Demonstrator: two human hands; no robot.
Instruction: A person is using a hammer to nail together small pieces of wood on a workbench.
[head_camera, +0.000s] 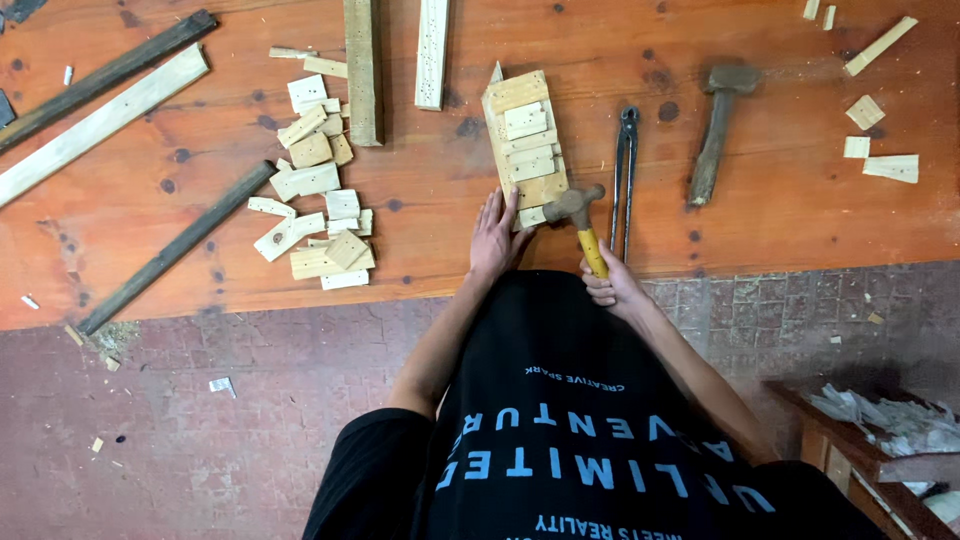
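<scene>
A pale wooden board (521, 140) with small wood blocks laid across it lies on the orange workbench (780, 230). My left hand (495, 238) rests flat on the bench, fingers apart, touching the board's near-left corner. My right hand (612, 285) grips the yellow handle of a small hammer (580, 215). The hammer's head sits over the board's near end, beside a small block.
A pile of small wood offcuts (318, 185) lies left of the board. Long pincers (625, 180) and a heavy mallet (716, 130) lie to the right. Long wood strips (100, 120) and dark bars (175, 250) lie far left. A few blocks (880, 150) sit far right.
</scene>
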